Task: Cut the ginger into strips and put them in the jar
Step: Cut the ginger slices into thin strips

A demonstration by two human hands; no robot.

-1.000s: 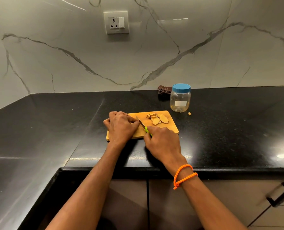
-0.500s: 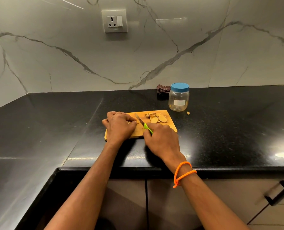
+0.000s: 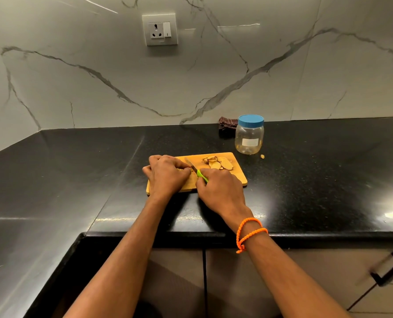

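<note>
A small wooden cutting board (image 3: 239, 177) lies on the black counter. Several ginger slices (image 3: 219, 163) are piled at its far side. My left hand (image 3: 166, 174) curls over a piece of ginger on the board's left half; only a sliver of that piece shows under the fingertips. My right hand (image 3: 220, 189) grips a knife (image 3: 192, 166) by its green handle, the blade lying right beside my left fingertips. A clear jar (image 3: 249, 136) with a blue lid screwed on stands just beyond the board's far right corner.
A dark folded cloth (image 3: 227, 125) lies behind the jar against the marble wall. A small ginger scrap (image 3: 262, 156) sits on the counter right of the jar. A wall socket (image 3: 160, 29) is above. Cabinet doors with a black handle (image 3: 390, 269) are below the counter edge.
Both hands stay on the board, with the knife blade shifting slightly against the ginger under my left fingers. The view has tilted a little.
</note>
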